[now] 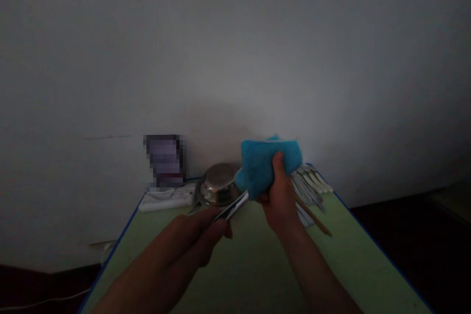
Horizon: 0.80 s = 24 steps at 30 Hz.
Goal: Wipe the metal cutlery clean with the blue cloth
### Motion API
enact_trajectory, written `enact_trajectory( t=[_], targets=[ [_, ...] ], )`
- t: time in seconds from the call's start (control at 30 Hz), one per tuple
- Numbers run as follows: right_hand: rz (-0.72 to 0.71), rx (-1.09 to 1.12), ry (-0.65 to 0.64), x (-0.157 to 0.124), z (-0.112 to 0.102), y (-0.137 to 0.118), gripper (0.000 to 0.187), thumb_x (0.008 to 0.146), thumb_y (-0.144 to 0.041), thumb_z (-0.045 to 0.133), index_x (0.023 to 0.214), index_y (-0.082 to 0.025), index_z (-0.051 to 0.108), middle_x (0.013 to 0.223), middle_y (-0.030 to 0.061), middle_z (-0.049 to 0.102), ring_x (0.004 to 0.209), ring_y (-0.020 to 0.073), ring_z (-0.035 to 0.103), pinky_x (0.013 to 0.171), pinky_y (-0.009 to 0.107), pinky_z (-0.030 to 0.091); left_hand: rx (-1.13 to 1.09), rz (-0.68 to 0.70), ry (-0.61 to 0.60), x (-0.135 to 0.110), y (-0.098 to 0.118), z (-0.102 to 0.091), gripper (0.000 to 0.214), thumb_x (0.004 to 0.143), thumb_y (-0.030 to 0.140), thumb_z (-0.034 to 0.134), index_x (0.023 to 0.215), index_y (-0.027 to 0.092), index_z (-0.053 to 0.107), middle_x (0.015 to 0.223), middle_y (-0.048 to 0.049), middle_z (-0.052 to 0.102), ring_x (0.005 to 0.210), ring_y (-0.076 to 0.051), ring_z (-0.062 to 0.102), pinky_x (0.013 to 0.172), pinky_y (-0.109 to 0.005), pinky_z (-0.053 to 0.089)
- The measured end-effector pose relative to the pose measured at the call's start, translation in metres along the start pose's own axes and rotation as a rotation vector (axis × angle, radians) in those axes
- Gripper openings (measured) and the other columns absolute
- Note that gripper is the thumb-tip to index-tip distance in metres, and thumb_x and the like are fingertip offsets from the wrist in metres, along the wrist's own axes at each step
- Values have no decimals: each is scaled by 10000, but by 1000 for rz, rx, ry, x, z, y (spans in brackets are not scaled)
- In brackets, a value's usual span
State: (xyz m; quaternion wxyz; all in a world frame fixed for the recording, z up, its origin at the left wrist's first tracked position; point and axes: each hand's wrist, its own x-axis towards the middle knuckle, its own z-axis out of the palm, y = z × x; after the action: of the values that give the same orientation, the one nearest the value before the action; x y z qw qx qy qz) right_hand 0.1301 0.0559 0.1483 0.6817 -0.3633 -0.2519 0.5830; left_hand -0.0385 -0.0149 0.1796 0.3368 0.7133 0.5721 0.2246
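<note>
My left hand is closed around the near end of a shiny metal utensil. The utensil slants up and to the right, and its far end is hidden by a folded blue cloth, so its kind does not show. My right hand grips the cloth, with the thumb lying on its near face. Both hands are raised above the middle of the table. Behind the utensil, an upturned metal bowl rests near the back edge.
Several spoons and other cutlery lie at the back right, beside brown chopsticks. A white power strip and a blurred-out upright screen are at the back left. The green table has blue edges and stands against a pale wall.
</note>
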Motion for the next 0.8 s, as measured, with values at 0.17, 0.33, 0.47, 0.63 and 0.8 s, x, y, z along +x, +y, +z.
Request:
enact_trajectory(
  t=[0.17,0.33,0.47,0.63,0.8],
  targets=[
    [-72,94,147,16,-11,-22,423,674,-609,590,637,-200,489,385,-107,379,288,33,263,300,175,190,2,-67,38,-8,1,-5,329,802,564,480,881,309,672,693,28,623,576,-130,513,519,-192,439],
    [-141,160,222,21,-17,-30,396,700,-573,584,585,-209,480,343,-113,342,280,43,263,321,193,244,-79,-57,91,-6,4,-8,288,772,529,528,772,299,702,607,35,582,531,-119,486,500,-191,424],
    [-131,164,223,20,-14,-24,387,708,-588,557,610,-218,506,364,-104,385,287,55,311,330,204,268,-108,-70,107,-4,0,-11,285,760,517,547,754,280,707,570,31,562,493,-118,456,459,-192,415],
    [-49,105,269,8,-1,-11,389,695,-612,559,776,-232,554,491,-74,519,369,69,450,354,189,319,-129,-53,129,0,0,-8,268,783,486,535,768,273,696,639,24,600,539,-123,486,496,-196,436],
    [104,-58,150,-15,16,17,540,646,-687,534,911,-217,564,617,-35,583,442,84,501,351,181,332,-109,51,-12,16,5,4,300,864,445,450,828,226,652,649,22,595,565,-124,503,490,-193,409]
  ],
)
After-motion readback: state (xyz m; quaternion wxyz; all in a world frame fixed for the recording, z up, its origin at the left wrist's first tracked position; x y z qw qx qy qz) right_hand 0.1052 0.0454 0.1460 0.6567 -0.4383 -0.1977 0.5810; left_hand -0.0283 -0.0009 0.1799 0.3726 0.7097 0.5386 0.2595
